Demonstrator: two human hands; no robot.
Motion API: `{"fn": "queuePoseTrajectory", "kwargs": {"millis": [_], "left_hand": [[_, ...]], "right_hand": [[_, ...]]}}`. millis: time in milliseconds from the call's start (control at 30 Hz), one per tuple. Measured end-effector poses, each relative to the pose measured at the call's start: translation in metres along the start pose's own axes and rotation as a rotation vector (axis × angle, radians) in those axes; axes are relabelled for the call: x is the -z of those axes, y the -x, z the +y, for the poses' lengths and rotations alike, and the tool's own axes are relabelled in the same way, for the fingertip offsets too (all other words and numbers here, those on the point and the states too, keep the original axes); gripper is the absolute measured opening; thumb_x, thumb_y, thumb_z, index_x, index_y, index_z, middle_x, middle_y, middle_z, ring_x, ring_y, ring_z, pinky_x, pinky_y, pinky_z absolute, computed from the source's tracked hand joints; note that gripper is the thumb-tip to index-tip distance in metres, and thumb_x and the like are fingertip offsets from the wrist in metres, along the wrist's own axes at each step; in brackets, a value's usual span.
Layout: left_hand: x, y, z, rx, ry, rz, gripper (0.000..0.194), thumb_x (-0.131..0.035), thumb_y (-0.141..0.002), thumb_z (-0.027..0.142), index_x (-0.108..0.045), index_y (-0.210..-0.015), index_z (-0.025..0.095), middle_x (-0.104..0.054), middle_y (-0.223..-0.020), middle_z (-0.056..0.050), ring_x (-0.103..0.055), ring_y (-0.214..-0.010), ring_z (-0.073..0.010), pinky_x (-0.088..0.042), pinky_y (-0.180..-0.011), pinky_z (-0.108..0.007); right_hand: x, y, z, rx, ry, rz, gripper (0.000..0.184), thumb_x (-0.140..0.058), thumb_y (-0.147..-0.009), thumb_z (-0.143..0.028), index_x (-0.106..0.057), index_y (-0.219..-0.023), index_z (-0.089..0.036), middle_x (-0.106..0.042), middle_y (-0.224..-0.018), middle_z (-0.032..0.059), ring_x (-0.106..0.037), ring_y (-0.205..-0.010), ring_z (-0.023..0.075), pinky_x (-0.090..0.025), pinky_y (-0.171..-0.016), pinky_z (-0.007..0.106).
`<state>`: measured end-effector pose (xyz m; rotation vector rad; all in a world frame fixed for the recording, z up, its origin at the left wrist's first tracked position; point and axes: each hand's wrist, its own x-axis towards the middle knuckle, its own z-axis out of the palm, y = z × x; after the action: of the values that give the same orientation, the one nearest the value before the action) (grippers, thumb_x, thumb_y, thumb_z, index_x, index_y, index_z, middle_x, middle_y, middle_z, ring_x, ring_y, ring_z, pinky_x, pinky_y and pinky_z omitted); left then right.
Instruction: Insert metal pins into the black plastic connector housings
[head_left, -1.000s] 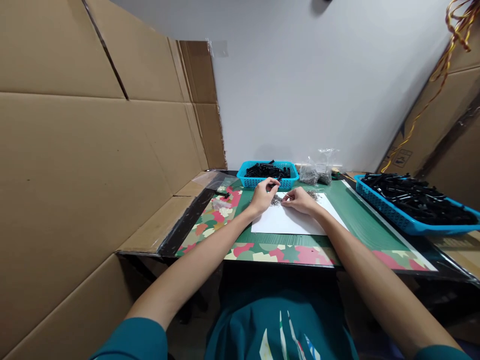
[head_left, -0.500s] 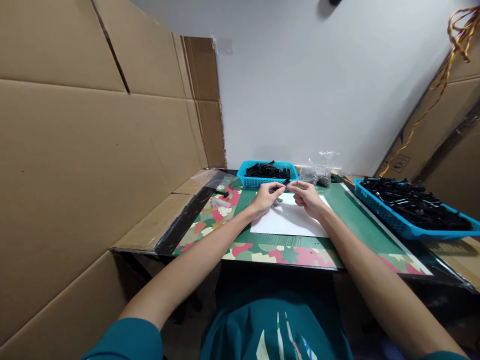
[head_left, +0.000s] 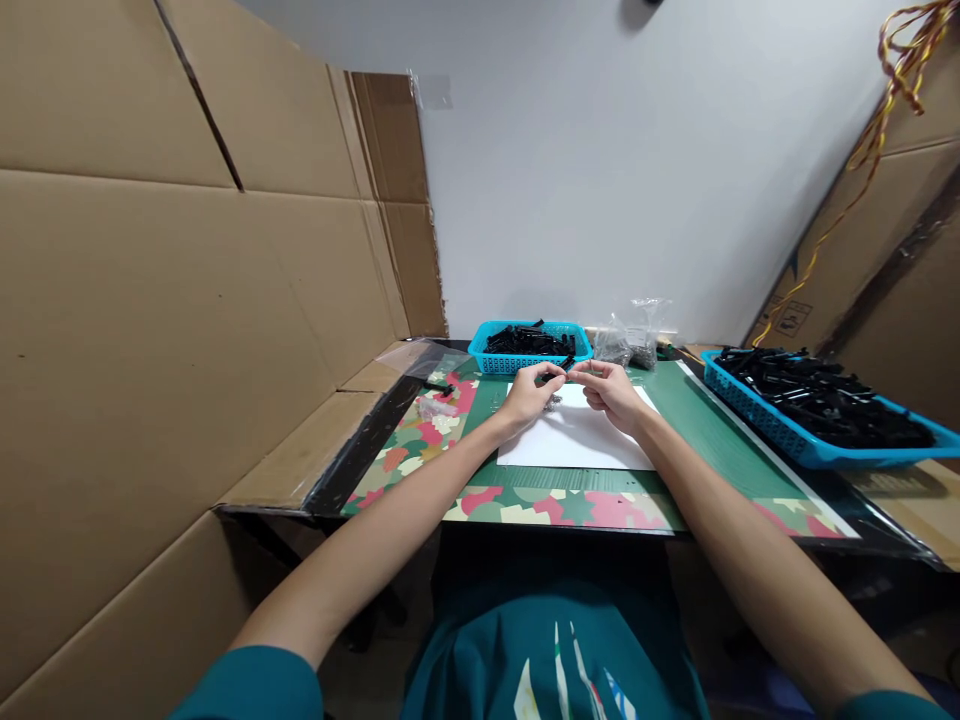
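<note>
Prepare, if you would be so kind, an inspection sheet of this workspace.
Surface: green mat with camouflage-patterned strips, on a black table; white sheet near the middle.
Job's things: small black part in hand; rear blue basket and right blue basket, both filled with black parts; small metallic bits on the sheet.
Clutter: crumpled clear plastic on the mat's left; clear bags at the back.
Grips: left grip pinches the part; right grip close beside it, contents too small to tell.
Cables: twisted yellow-red wire, hanging upper right.
Surroundings: cardboard panels left and right; pale wall behind.
</note>
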<state>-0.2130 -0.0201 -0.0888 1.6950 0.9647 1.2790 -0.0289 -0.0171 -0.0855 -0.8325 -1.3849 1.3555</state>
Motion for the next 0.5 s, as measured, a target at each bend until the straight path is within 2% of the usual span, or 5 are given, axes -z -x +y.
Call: {"fn": "queuePoseTrajectory", "kwargs": {"millis": [100, 233, 367, 500], "left_hand": [[0.0, -0.001, 0.0, 0.089, 0.11, -0.025, 0.042, -0.076, -0.081, 0.056, -0.068, -0.09, 0.016, -0.06, -0.075, 0.001, -0.044, -0.047, -0.0045, -0.03, -0.046, -0.023], [-0.001, 0.001, 0.003, 0.118, 0.147, -0.075, 0.055, -0.082, -0.075, 0.067, -0.067, -0.089, 0.015, -0.062, -0.082, -0.001, -0.047, -0.05, -0.0045, -0.026, -0.044, -0.022], [-0.003, 0.005, 0.008, 0.145, 0.181, -0.08, 0.063, -0.087, -0.067, 0.071, -0.066, -0.089, 0.016, -0.055, -0.07, 0.003, -0.043, -0.049, -0.0051, -0.025, -0.044, -0.022], [-0.002, 0.007, 0.012, 0.172, 0.236, -0.047, 0.063, -0.094, -0.059, 0.066, -0.061, -0.081, 0.017, -0.047, -0.062, 0.007, -0.04, -0.049, -0.0051, -0.024, -0.046, -0.022]], "right_hand": [[0.002, -0.001, 0.002, 0.023, 0.005, -0.012, 0.052, -0.093, -0.063, -0.059, -0.067, -0.087, -0.02, -0.03, -0.053, -0.012, -0.015, -0.049, 0.0062, -0.011, -0.049, 0.027], [0.002, -0.001, 0.003, 0.054, 0.033, -0.034, 0.051, -0.093, -0.065, -0.059, -0.071, -0.09, -0.019, -0.039, -0.055, -0.0094, -0.018, -0.05, 0.0068, -0.012, -0.049, 0.027], [0.0, 0.0, 0.002, 0.079, 0.059, -0.032, 0.052, -0.094, -0.064, -0.059, -0.074, -0.091, -0.019, -0.043, -0.057, -0.0076, -0.022, -0.051, 0.0074, -0.015, -0.049, 0.028], [-0.001, 0.001, 0.0, 0.08, 0.052, -0.074, 0.052, -0.091, -0.068, -0.059, -0.076, -0.096, -0.018, -0.035, -0.054, -0.0095, -0.019, -0.052, 0.0075, -0.013, -0.05, 0.028]]}}
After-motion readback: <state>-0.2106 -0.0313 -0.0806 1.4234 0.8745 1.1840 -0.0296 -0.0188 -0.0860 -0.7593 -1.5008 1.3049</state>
